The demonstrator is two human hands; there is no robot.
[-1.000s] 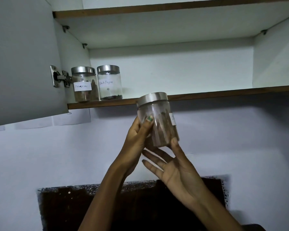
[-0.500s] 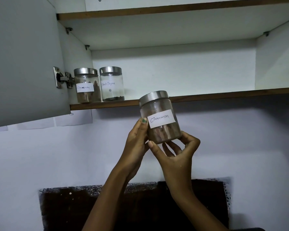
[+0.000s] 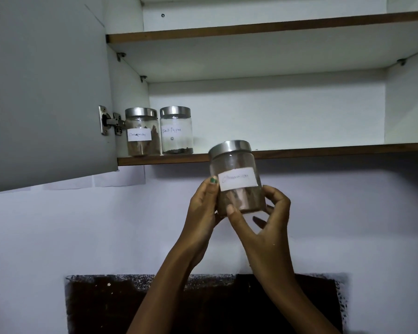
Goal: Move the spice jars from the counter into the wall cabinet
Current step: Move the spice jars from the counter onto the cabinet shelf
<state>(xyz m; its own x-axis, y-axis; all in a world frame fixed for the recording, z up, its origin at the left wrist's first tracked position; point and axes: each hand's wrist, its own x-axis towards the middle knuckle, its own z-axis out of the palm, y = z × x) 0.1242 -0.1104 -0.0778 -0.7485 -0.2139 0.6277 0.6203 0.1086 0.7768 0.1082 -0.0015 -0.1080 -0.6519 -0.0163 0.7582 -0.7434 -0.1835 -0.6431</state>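
I hold a clear glass spice jar with a steel lid and a white cinnamon label in the air, its lid level with the front edge of the lower cabinet shelf. My left hand grips its left side, thumb on the glass. My right hand grips its base and right side. Two more steel-lidded jars stand at the shelf's left end: a cinnamon jar and, to its right, a black pepper jar.
The cabinet door stands open on the left, held by a metal hinge. An upper shelf runs above. A white wall lies below the cabinet, with a dark speckled slab at the bottom.
The jar was turned until its label faces me. My right hand went from open under it to gripping its base. The jar rose slightly toward the shelf edge.
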